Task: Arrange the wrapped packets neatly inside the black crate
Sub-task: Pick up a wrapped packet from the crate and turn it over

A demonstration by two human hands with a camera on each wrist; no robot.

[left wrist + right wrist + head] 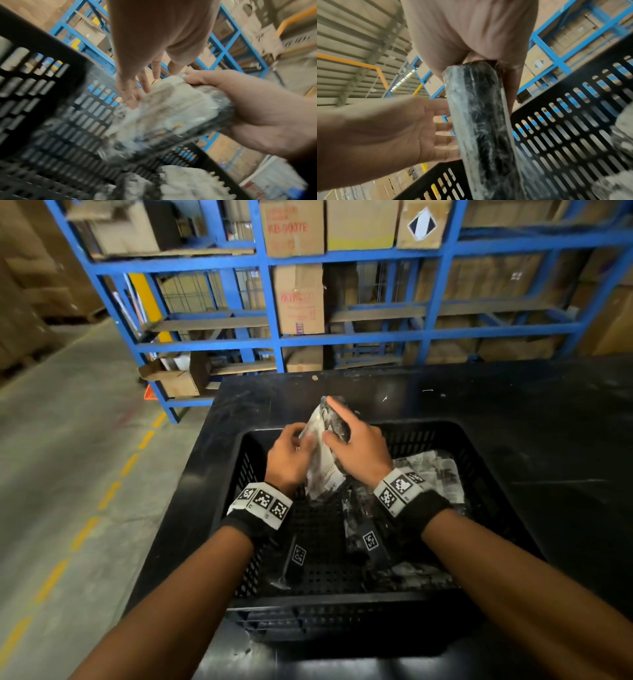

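A wrapped packet [322,453], white and black under clear film, stands upright over the far left part of the black crate [342,607]. My right hand [356,446] grips its top edge, thumb on one face and fingers on the other. In the right wrist view the packet [481,121] hangs edge-on below that hand [471,33]. My left hand [294,446] lies with straight fingers against the packet's left face, as the left wrist view shows [132,86]. More wrapped packets [435,474] lie at the crate's right side, and dark ones [363,529] in the middle.
The crate sits on a black table [513,412]. A blue steel rack [342,337] loaded with cardboard boxes stands just behind the table. Concrete floor with a yellow dashed line [68,474] runs along the left. The crate's left floor [308,542] is bare mesh.
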